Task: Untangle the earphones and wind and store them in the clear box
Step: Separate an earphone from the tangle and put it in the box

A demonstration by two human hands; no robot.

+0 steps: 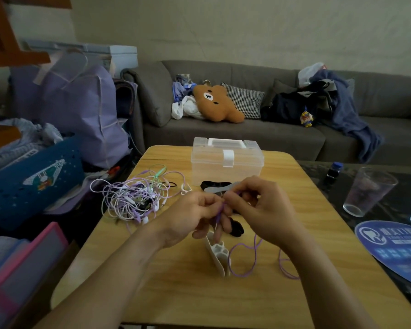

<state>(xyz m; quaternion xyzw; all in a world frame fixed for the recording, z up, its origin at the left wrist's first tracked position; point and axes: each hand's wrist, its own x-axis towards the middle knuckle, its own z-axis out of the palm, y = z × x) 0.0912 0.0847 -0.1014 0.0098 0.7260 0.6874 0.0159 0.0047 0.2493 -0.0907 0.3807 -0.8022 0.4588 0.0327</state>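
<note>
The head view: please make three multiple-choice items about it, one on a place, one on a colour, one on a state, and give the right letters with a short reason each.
1. Where does the tangled pile of earphones lie on the table?
A. on its left side, in front and to the left of the clear box
B. inside the clear box
C. on the sofa

2. What colour is the cord that both hands work on?
A. green
B. purple
C. black

3. In what state is the clear box?
A. open, lid off
B. lying on its side
C. shut, with the white latch down

Answers: 1 A, the pile rests on the wood left of the box. 2 B, a purple cord runs from between the left hand and right hand and loops on the table. 3 C, the lid sits flat and the latch lies over the front.
</note>
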